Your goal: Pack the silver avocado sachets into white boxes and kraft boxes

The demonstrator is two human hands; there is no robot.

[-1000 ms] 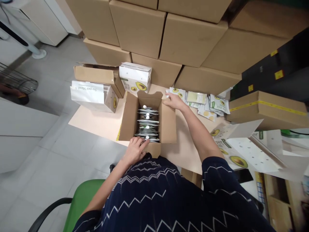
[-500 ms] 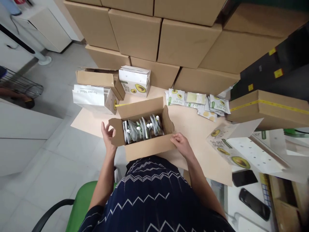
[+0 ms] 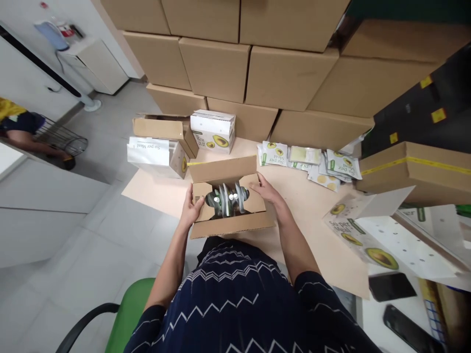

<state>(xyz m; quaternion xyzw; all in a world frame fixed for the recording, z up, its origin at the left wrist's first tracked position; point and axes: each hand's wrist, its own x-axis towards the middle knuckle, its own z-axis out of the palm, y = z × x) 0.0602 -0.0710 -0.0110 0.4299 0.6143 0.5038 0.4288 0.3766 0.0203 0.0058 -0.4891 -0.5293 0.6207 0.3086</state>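
Grip (image 3: pixel 267 190) on carton (image 3: pixel 232 226) near "Su·per Meal" packets (image 3: pixel 274 153)

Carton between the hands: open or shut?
Carton partly open: end flaps folded in, long flaps spread out, pouches visible between the end flaps.

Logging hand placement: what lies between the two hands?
The cardboard box, holding pouches, lies between the left hand and the right hand in the head view.

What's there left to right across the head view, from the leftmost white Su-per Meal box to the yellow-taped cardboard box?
White Su-per Meal box → left hand → capped pouches in the open carton → right hand → pale-green packet → yellow-taped cardboard box.
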